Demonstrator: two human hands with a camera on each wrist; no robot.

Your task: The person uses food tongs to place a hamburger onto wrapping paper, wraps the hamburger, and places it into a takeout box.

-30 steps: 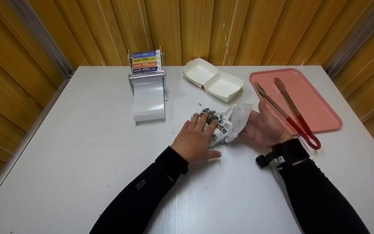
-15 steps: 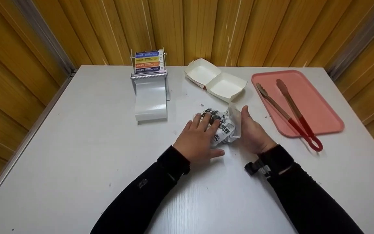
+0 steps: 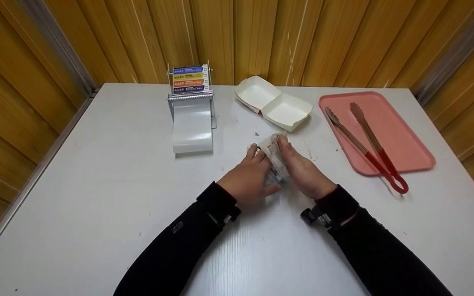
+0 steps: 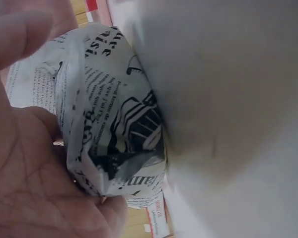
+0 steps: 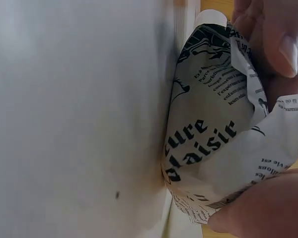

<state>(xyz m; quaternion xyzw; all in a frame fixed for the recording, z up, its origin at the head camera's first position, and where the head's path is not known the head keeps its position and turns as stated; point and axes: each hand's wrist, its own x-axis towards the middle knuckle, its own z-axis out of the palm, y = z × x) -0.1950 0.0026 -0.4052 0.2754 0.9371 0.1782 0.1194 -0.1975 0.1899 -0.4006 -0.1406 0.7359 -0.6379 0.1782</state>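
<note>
A bundle wrapped in printed newspaper-style paper point(image 3: 278, 164) lies on the white table between both hands. My left hand point(image 3: 248, 181) rests over its left side, fingers extended and partly hiding it. Flat against a loose flap at the right end, my right hand point(image 3: 305, 174) presses the paper leftward over the bundle with straight fingers. The left wrist view shows the wrapper point(image 4: 116, 114) rounded and creased, close beside the palm. Seen from the right wrist, the wrapper point(image 5: 203, 119) carries large black lettering, and its flap stands up near the fingers. What is inside is hidden.
Behind the hands sits an unfolded white paper box point(image 3: 286, 109). A pink tray point(image 3: 405, 144) at the right bears red-handled tongs point(image 3: 375, 142), handles overhanging its front edge. A dispenser point(image 3: 189, 96) with a white strip and colourful printed labels stands at the back left.
My right hand has swung left and carried the paper's loose end up and over the bundle. My left hand stays in place on it.
</note>
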